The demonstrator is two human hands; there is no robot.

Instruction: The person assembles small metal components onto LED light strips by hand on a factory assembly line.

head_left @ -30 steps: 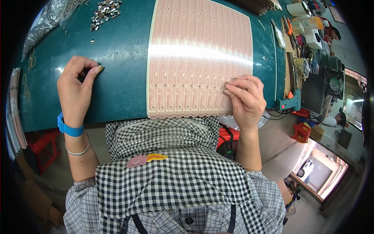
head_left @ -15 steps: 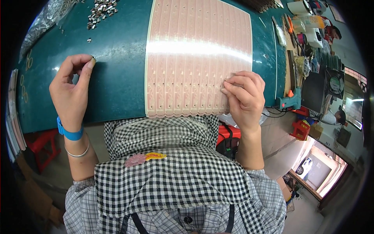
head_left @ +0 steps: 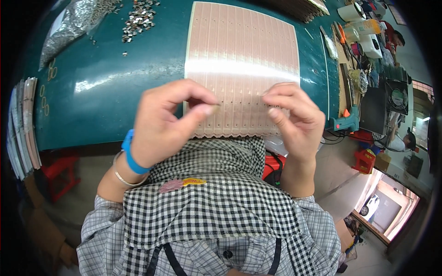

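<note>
A pale pink panel (head_left: pixel 244 46) of long parallel strips, with rows of small holes and a scalloped near edge, lies flat on the green tabletop. Over its near left part hovers my left hand (head_left: pixel 161 119), thumb and forefinger pinched together; a tiny dark bit shows at the tips, too small to name. My right hand (head_left: pixel 299 119) is above the panel's near right edge, its thumb apart from the bent fingers and nothing visible between them. Small metal pieces (head_left: pixel 138 23) lie in a loose pile at the far left.
A clear bag of small metal parts (head_left: pixel 69 30) lies at the far left, near several yellowish rings (head_left: pixel 43 91). Stacked panels (head_left: pixel 23 126) stand at the left edge. On the right are a teal glue gun (head_left: pixel 346 122), bottles and tools. Another stack (head_left: pixel 301 7) sits behind.
My left hand has swung right from the bare tabletop to above the panel. My right hand's thumb and fingers have parted. The view has shifted slightly.
</note>
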